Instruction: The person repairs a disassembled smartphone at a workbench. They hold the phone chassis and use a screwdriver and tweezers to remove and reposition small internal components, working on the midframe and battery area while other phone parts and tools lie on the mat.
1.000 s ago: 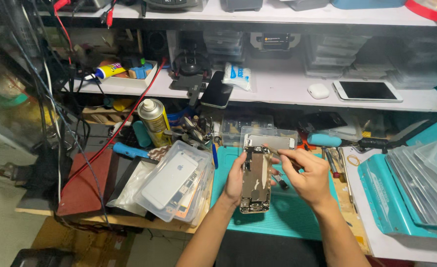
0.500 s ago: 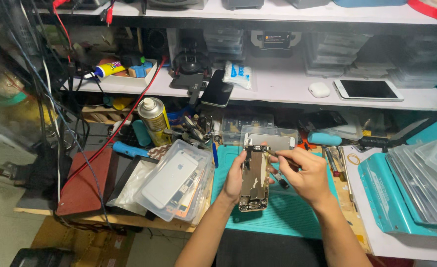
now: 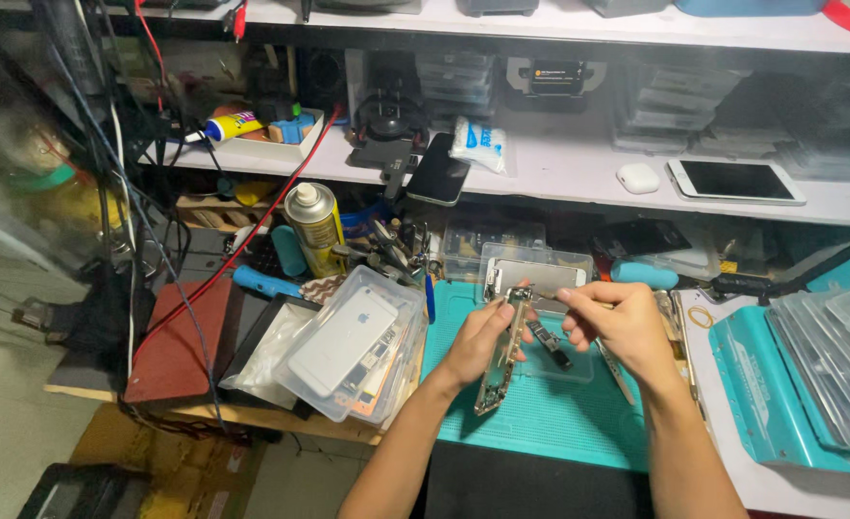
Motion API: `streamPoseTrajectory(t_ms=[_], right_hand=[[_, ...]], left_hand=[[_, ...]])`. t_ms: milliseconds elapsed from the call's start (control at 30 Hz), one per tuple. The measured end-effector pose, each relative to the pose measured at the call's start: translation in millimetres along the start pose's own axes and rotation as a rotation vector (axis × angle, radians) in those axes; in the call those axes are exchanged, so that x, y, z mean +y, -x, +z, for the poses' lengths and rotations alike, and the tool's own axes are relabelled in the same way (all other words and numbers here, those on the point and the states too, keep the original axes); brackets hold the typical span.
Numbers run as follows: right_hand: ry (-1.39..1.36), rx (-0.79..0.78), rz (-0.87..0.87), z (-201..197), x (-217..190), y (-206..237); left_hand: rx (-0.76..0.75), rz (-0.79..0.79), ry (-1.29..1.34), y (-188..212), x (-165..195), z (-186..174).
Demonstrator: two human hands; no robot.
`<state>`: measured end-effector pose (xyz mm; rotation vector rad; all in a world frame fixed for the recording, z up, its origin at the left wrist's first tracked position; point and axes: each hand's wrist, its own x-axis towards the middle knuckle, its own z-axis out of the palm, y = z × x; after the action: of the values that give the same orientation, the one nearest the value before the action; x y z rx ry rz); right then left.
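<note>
Left hand [image 3: 478,341] grips my stripped phone frame [image 3: 502,351] at centre frame; right hand [image 3: 622,327] pinches a small tool; insides look bare, reassembly remains.

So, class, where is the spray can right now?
In the head view, the spray can stands upright at left-centre under the lower shelf, behind the clear plastic case.

Bare green mat [image 3: 559,423] lies open below the hands, hemmed by the plastic case [image 3: 353,341] and teal tray [image 3: 761,404].
</note>
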<state>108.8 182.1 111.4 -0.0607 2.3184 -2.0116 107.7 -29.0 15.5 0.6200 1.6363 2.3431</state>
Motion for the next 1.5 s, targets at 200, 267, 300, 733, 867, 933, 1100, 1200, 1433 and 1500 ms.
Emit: streamPoseTrajectory(t_ms=[200,267,300,733,867,933,1100,1200,1433,1500], right_hand=[[-0.002,-0.022,-0.267,4,11,-1],[-0.014,0.037,-0.212,6,12,1],[-0.029,0.065,-0.156,6,11,2],[-0.153,0.090,-0.064,-7,12,7],[-0.114,0.045,-0.164,-10,23,5],[-0.093,0.070,-0.022,-11,27,2],[-0.175,0.053,-0.129,-11,31,0],[-0.161,0.076,-0.070,-10,30,0],[-0.092,0.079,-0.028,-11,33,0],[-0.118,0.036,-0.189,-12,35,1]], left_hand=[[0.027,0.035,0.031,-4,3,2],[0.035,0.046,0.016,-7,4,5],[0.040,0.040,0.007,-8,5,7],[0.023,0.014,-0.062,-16,7,20],[0.032,0.026,-0.084,-13,8,20],[0.040,0.018,-0.108,-12,9,19],[0.046,0.043,-0.139,-11,10,19],[0.055,0.071,-0.199,-11,10,20],[0.062,0.065,-0.179,-12,9,19],[0.046,0.038,-0.123,-11,9,18]])
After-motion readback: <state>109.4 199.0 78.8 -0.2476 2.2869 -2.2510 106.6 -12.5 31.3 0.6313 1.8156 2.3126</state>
